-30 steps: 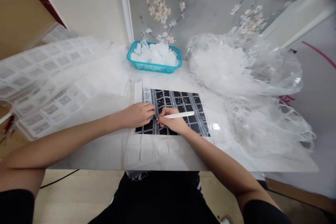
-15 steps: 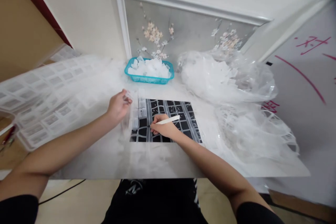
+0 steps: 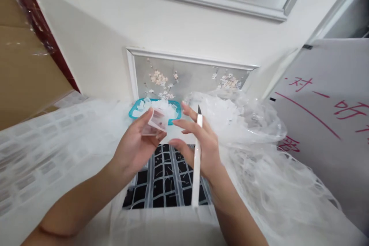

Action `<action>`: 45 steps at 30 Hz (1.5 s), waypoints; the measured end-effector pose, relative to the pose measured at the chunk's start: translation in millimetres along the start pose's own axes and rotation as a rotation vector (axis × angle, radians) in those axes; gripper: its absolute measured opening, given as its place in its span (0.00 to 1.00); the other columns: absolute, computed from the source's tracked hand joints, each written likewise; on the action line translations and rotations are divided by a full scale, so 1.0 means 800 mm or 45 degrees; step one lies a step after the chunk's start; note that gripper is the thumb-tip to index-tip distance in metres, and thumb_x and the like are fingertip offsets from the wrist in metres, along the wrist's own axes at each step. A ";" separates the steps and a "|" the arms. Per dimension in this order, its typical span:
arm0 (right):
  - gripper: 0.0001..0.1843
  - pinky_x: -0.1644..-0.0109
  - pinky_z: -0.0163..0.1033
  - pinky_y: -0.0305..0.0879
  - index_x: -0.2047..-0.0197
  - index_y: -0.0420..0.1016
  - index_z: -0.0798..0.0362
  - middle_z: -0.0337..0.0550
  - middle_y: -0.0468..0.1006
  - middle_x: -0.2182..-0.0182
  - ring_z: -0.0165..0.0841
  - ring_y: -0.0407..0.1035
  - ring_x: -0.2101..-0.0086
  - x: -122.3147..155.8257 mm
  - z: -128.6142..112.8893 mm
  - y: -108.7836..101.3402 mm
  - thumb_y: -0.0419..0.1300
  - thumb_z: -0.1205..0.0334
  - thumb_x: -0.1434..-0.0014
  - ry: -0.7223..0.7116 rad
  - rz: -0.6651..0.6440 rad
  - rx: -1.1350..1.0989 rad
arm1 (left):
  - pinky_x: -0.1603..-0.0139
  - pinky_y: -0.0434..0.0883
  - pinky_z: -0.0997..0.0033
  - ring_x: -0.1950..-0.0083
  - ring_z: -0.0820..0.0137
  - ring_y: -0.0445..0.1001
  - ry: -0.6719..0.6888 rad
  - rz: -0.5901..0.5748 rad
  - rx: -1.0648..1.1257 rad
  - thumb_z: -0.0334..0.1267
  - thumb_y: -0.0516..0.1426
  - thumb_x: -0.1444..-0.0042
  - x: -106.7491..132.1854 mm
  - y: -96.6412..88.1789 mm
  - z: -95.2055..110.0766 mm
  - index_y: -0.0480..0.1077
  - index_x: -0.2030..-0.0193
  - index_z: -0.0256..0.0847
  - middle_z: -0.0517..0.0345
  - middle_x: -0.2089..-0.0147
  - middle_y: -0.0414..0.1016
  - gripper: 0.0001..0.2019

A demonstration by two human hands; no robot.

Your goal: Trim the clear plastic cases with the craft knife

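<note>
1. A whiteboard (image 3: 325, 61) with red writing stands at the right.
2. Translucent gridded sheets (image 3: 43, 153) spread out on the left, blurred.
3. A clear bag (image 3: 259, 123) bulges with whitish pieces, right of centre.
4. A black gridded mat (image 3: 167, 184) lies below the person's hands.
5. Beyond it sits a teal basket (image 3: 176, 104) full of clear pieces.
6. The left hand (image 3: 134, 144) pinches a small clear plastic piece (image 3: 157, 121) between thumb and fingers, raised in front of the basket.
7. The right hand (image 3: 206, 148), fingers spread, grasps a white-handled knife (image 3: 196, 173), blade pointing up.
</note>
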State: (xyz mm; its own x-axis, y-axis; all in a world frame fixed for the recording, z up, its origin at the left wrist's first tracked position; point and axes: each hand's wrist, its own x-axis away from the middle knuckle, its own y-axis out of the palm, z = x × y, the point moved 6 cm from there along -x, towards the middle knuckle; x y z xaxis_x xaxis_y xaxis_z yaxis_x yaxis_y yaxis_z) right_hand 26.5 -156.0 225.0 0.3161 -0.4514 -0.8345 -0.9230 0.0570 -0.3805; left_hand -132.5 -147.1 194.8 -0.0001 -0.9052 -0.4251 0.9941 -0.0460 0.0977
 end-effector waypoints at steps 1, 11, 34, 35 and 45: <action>0.17 0.43 0.53 0.69 0.48 0.73 0.41 0.42 0.64 0.37 0.45 0.65 0.43 0.001 -0.004 -0.003 0.64 0.55 0.42 -0.069 -0.029 0.094 | 0.72 0.69 0.67 0.64 0.67 0.74 0.002 -0.026 -0.009 0.50 0.43 0.32 0.002 0.008 -0.003 0.69 0.54 0.46 0.54 0.58 0.75 0.17; 0.09 0.37 0.55 0.63 0.57 0.77 0.45 0.41 0.64 0.37 0.41 0.60 0.39 0.010 0.026 -0.006 0.63 0.66 0.41 -0.347 -0.120 0.325 | 0.68 0.71 0.77 0.65 0.74 0.73 -0.263 0.155 0.487 0.41 0.59 0.39 -0.005 0.013 -0.037 0.75 0.62 0.41 0.58 0.63 0.76 0.07; 0.09 0.45 0.51 0.70 0.57 0.78 0.45 0.44 0.71 0.43 0.40 0.69 0.46 0.027 0.028 0.034 0.64 0.65 0.41 -0.299 0.087 0.247 | 0.56 0.75 0.70 0.53 0.63 0.78 -0.447 0.094 0.796 0.56 0.52 0.38 0.007 0.021 -0.041 0.75 0.53 0.36 0.48 0.54 0.79 0.24; 0.08 0.44 0.52 0.69 0.57 0.78 0.45 0.45 0.71 0.43 0.41 0.68 0.46 0.027 0.028 0.037 0.64 0.62 0.41 -0.307 0.059 0.256 | 0.57 0.75 0.70 0.53 0.63 0.78 -0.453 0.095 0.793 0.56 0.52 0.38 0.007 0.021 -0.041 0.75 0.52 0.36 0.48 0.54 0.79 0.24; 0.05 0.43 0.53 0.67 0.62 0.76 0.47 0.44 0.68 0.39 0.41 0.67 0.44 0.032 0.035 0.045 0.64 0.67 0.42 -0.273 0.094 0.269 | 0.57 0.74 0.70 0.52 0.63 0.77 -0.471 0.046 0.829 0.52 0.51 0.36 0.007 0.026 -0.044 0.73 0.50 0.37 0.46 0.49 0.76 0.21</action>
State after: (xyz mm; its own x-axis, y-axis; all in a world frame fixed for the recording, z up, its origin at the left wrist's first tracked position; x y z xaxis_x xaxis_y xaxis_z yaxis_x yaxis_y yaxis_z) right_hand 7.3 -140.4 178.4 0.3097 -0.2418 -0.9196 -0.8864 0.2766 -0.3712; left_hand -108.3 -138.0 162.9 -0.1192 -0.9886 -0.0922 0.7294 -0.1502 0.6674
